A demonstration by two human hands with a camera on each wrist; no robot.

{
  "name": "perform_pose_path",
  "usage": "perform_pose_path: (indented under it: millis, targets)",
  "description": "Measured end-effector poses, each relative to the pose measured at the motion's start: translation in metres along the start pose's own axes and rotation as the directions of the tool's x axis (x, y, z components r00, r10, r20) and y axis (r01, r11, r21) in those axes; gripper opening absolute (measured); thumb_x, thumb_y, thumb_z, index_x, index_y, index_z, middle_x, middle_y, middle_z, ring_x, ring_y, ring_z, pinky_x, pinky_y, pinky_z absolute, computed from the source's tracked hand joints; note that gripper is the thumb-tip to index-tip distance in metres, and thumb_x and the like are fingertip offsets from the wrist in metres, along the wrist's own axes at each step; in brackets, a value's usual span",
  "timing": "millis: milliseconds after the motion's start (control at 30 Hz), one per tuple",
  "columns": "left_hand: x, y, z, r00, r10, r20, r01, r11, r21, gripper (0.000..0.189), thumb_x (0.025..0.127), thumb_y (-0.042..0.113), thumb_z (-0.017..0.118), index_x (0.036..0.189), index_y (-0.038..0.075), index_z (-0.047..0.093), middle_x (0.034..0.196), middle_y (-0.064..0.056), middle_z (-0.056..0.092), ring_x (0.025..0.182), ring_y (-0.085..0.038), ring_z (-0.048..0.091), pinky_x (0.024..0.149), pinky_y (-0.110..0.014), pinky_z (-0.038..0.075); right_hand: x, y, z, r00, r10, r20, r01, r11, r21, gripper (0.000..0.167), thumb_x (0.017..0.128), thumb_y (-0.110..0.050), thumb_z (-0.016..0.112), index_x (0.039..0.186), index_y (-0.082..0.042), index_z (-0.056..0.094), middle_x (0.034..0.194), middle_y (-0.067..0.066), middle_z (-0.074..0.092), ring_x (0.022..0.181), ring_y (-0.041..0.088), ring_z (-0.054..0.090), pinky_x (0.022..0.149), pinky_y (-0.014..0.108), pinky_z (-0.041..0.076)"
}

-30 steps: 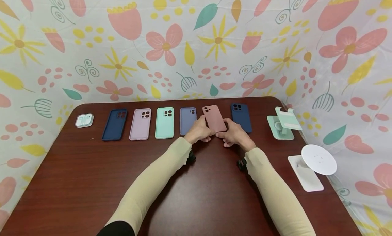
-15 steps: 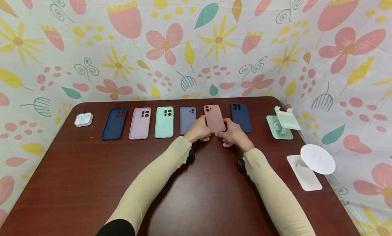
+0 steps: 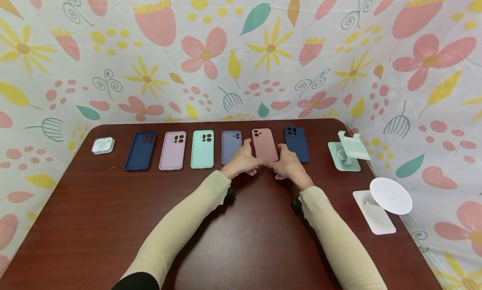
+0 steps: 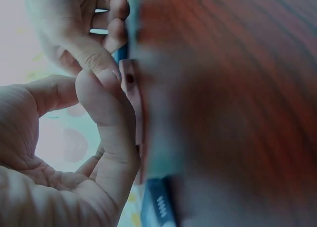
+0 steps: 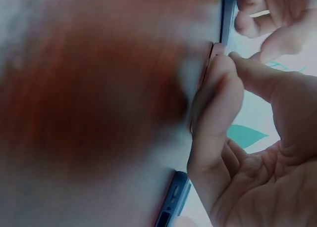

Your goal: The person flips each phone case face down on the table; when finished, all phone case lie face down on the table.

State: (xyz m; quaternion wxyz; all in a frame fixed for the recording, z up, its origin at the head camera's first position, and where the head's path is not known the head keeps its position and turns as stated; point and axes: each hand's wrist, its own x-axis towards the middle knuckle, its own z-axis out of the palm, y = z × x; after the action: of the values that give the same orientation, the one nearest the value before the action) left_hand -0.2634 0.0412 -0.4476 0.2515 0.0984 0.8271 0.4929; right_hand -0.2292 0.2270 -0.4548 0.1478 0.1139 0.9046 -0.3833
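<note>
A pink phone case (image 3: 264,144) lies back up on the dark wooden table, nearly straight in the row. My left hand (image 3: 242,159) is at its lower left, index finger extended and a little off the case's side, thumb by the bottom edge. At the lower right, my right hand (image 3: 288,162) has its index finger beside the case and its thumb at the bottom edge. The thumbs nearly meet there. In the left wrist view, the pink case's edge (image 4: 138,113) shows behind the fingers. A greyish-blue case (image 3: 230,145) and a navy case (image 3: 296,143) lie on either side.
Further left in the row are mint (image 3: 202,150), lilac (image 3: 172,151) and dark blue (image 3: 140,151) cases, then boxed earphones (image 3: 103,145). On the right stand a mint phone stand (image 3: 344,158) and a white round-topped stand (image 3: 390,196). A floral cloth rises behind the table (image 3: 241,231).
The pink case has turned slightly straighter and shifted a little to the right. My left hand has eased left, its index finger coming off the case's side. The right hand has barely moved.
</note>
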Motion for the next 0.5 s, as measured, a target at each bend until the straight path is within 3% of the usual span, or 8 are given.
perform_pose_path:
  millis: [133,333,367,500]
  targets:
    - [-0.008,0.000,-0.015,1.000,-0.008,0.010,0.007,1.000,0.023,0.101,0.101,0.017,0.077,0.176,0.011,0.010,0.089,-0.019,0.076,0.055,-0.014,0.066,0.057,-0.030,0.064,-0.004,-0.007,0.005,1.000,-0.026,0.000,0.026,0.999,-0.024,0.096,0.102,-0.037,0.078,0.173,-0.007,0.019,0.089,0.020,0.073,0.057,0.019,0.074,0.060,0.032,0.065]
    - [-0.022,-0.005,-0.042,1.000,0.001,0.025,-0.003,0.998,0.070,0.099,0.103,0.022,0.075,0.176,0.010,0.009,0.095,-0.022,0.078,0.059,-0.015,0.068,0.064,-0.034,0.067,-0.011,-0.019,0.014,0.994,-0.107,-0.004,0.107,0.994,-0.031,0.098,0.101,-0.039,0.079,0.173,-0.008,0.020,0.122,0.026,0.075,0.055,0.020,0.072,0.061,0.031,0.062]
    - [-0.024,-0.008,-0.046,1.000,0.003,0.021,-0.004,0.997,0.073,0.099,0.103,0.021,0.075,0.176,0.010,0.009,0.096,-0.022,0.078,0.059,-0.015,0.068,0.064,-0.035,0.067,-0.012,-0.021,0.016,0.992,-0.123,-0.004,0.123,0.992,-0.026,0.098,0.101,-0.039,0.080,0.173,-0.008,0.021,0.123,0.025,0.075,0.055,0.020,0.071,0.061,0.032,0.062]
    - [-0.030,-0.018,-0.064,1.000,0.006,-0.012,-0.006,0.997,0.076,0.098,0.100,0.016,0.075,0.175,0.008,0.013,0.093,-0.022,0.077,0.059,-0.015,0.068,0.062,-0.034,0.067,-0.012,-0.031,0.025,0.987,-0.159,-0.002,0.159,0.987,-0.006,0.098,0.099,-0.040,0.082,0.172,-0.013,0.024,0.099,0.020,0.077,0.053,0.022,0.071,0.060,0.032,0.062]
